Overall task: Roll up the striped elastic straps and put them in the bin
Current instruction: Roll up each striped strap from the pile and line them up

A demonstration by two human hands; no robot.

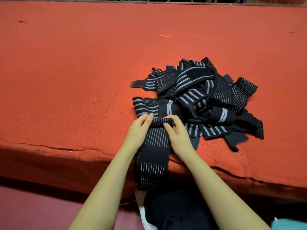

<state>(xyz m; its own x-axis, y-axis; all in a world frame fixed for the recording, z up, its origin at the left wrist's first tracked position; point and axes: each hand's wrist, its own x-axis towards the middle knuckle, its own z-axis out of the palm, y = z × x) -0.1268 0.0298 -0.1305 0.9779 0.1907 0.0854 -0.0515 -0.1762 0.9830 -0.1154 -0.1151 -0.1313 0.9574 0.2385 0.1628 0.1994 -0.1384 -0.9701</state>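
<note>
A black elastic strap with thin grey stripes (153, 156) lies flat on the red table and hangs over its front edge. Its far end is rolled into a small tight roll (160, 122). My left hand (141, 128) pinches the roll's left end, and my right hand (174, 130) grips its right end with thumb in front. A tangled pile of black and grey striped straps (204, 98) lies just beyond and to the right of my hands. No bin is in view.
The red felt-covered table (74, 72) stretches wide to the left and back. A wire fence (166, 0) runs along its far edge. The table's front edge (66, 150) drops off below my forearms. My dark-clothed lap (174, 211) shows beneath.
</note>
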